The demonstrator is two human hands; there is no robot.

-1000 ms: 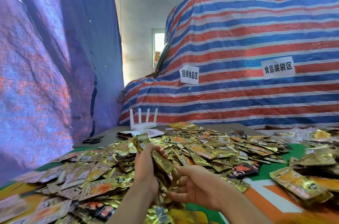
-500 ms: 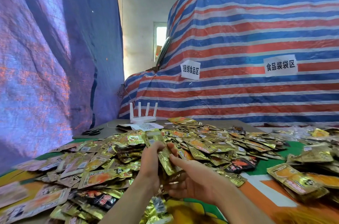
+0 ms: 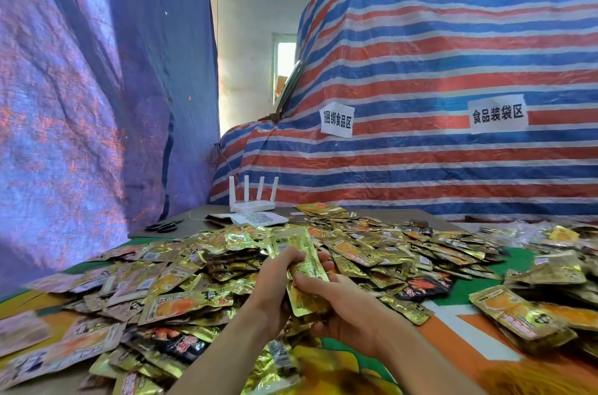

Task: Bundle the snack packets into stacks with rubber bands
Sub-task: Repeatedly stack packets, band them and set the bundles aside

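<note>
Centre, low: small stack of gold foil snack packets [image 3: 299, 260], held just above the heap, long side pointing away, top end tilted toward the far wall. Clamped from both sides.

Left hand [image 3: 275, 284]: on the stack's left edge, grip closed round it, fingers curled over the front face near the middle.

Right hand [image 3: 351, 307]: at the stack's lower right, grip closed on it as well, thumb pressed across the front of the lowest packet, fingertips just showing past the right edge.

Beneath and all round: loose heap of gold, orange and black snack packets [image 3: 372, 252], spread over most of the tabletop [image 3: 453, 317]. Green, orange and white printed covering visible where bare. Separate mound of larger gold packets [image 3: 524, 317] at far right.

Far end of tabletop: white router with four upright antennas [image 3: 254, 202]. Just in front of it, white paper sheet with a square printed code [image 3: 259, 218], touching the heap's far edge. Left of that, black-handled scissors [image 3: 163, 227], lying flat.

Behind: red, blue and white striped tarpaulin [image 3: 437, 71] draped over something tall. Pinned on it, left white paper label [image 3: 336, 119] and right white paper label [image 3: 498, 113], both with black characters. Blue woven tarpaulin [image 3: 81, 103] hanging at left. Small bright window [image 3: 286, 53] in the pale wall between the two.
</note>
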